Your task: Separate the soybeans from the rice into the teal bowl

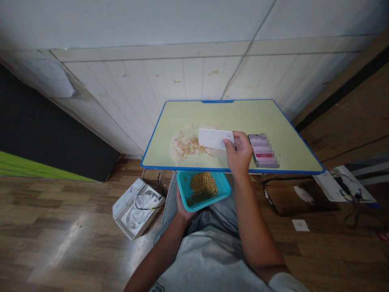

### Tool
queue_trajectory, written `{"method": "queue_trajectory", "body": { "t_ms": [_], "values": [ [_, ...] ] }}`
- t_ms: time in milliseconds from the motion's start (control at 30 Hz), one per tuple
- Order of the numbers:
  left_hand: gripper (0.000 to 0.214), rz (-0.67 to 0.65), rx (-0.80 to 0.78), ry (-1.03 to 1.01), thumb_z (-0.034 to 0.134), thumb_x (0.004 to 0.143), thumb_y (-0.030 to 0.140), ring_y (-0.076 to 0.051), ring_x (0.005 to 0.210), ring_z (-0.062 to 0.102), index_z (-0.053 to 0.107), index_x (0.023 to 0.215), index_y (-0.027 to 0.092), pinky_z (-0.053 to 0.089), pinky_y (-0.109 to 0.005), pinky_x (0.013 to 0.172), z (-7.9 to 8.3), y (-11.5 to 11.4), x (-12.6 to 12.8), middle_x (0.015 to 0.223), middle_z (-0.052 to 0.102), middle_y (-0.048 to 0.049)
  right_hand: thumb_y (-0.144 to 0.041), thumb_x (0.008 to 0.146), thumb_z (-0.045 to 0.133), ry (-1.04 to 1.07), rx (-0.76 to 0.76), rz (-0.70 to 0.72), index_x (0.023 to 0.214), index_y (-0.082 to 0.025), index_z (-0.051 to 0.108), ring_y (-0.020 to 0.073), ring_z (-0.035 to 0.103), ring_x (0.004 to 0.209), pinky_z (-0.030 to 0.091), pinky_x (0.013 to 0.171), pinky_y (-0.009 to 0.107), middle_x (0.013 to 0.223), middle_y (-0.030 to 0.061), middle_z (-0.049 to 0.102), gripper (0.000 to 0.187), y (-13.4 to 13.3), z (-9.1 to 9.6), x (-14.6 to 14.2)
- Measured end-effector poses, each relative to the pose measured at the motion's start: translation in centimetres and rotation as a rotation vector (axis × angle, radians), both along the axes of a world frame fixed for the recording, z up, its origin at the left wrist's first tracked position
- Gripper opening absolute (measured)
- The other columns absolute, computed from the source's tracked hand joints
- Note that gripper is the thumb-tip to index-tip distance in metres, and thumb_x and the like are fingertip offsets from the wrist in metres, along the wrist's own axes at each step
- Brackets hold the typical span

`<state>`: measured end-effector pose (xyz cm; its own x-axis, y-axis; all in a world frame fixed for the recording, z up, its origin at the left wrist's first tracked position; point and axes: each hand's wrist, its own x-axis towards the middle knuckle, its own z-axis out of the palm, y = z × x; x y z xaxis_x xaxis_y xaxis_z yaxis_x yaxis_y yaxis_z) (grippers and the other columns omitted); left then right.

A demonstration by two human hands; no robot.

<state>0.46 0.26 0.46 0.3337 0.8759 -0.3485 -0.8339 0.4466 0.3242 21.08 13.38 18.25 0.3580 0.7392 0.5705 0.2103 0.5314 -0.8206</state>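
My left hand (182, 207) grips a teal plastic container (224, 190) from the left and below, at the table's front edge over my lap. Yellowish beans (204, 183) fill part of it, with smaller greenish ones toward its front left. In my right hand (240, 155) is a flat white rectangular card (214, 138), pinched at its right end with the thumb on top. The card's left end is over or beside a spread of yellowish beans (188, 145) mixed with pale grains on the table; whether it touches them I cannot tell.
The small folding table (243, 113) has a pale green top and blue rim, and stands against a white wall. A phone (263, 152) lies right of my right hand. On the floor are an open white box (138, 209) with cables and a brown cardboard piece (285, 198).
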Motion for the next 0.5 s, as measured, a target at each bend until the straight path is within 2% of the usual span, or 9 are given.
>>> {"method": "queue_trajectory", "body": {
  "t_ms": [100, 200, 367, 500],
  "values": [
    [0.07, -0.007, -0.013, -0.012, 0.043, 0.113, 0.079, -0.04, 0.171, 0.054, 0.076, 0.153, 0.032, 0.035, -0.066, 0.148, 0.1, 0.0, -0.1, 0.161, 0.081, -0.0067, -0.034, 0.096, 0.075, 0.059, 0.028, -0.071, 0.106, -0.028, 0.069, 0.0214, 0.078, 0.091, 0.066, 0.082, 0.035, 0.095, 0.0005, 0.077, 0.013, -1.0, -0.1, 0.1],
    [0.071, -0.024, -0.029, -0.021, 0.039, 0.114, 0.079, -0.039, 0.171, 0.054, 0.077, 0.152, 0.031, 0.032, -0.068, 0.149, 0.3, -0.1, -0.2, 0.158, 0.082, -0.0051, -0.033, 0.096, 0.075, 0.086, 0.054, -0.109, 0.106, -0.028, 0.068, 0.0215, 0.078, 0.092, 0.066, 0.082, 0.035, 0.095, 0.0009, 0.076, 0.013, -1.3, -0.1, 0.0],
    [0.074, -0.023, 0.036, -0.011, 0.04, 0.113, 0.082, -0.037, 0.173, 0.052, 0.075, 0.156, 0.034, 0.026, -0.067, 0.151, 0.1, 0.0, 0.0, 0.16, 0.081, -0.0045, -0.031, 0.097, 0.074, 0.068, 0.013, -0.045, 0.107, -0.027, 0.07, 0.0213, 0.078, 0.091, 0.068, 0.086, 0.038, 0.096, 0.0003, 0.078, 0.012, -1.4, -0.4, -0.5],
    [0.073, -0.021, 0.054, -0.019, 0.044, 0.112, 0.082, -0.037, 0.173, 0.052, 0.072, 0.159, 0.034, 0.029, -0.066, 0.151, -0.2, 0.0, 0.1, 0.164, 0.079, -0.005, -0.032, 0.097, 0.075, 0.058, -0.011, -0.036, 0.107, -0.028, 0.071, 0.0219, 0.08, 0.093, 0.068, 0.084, 0.038, 0.097, 0.0008, 0.081, 0.011, -2.0, -0.4, -0.7]
  ]
}}
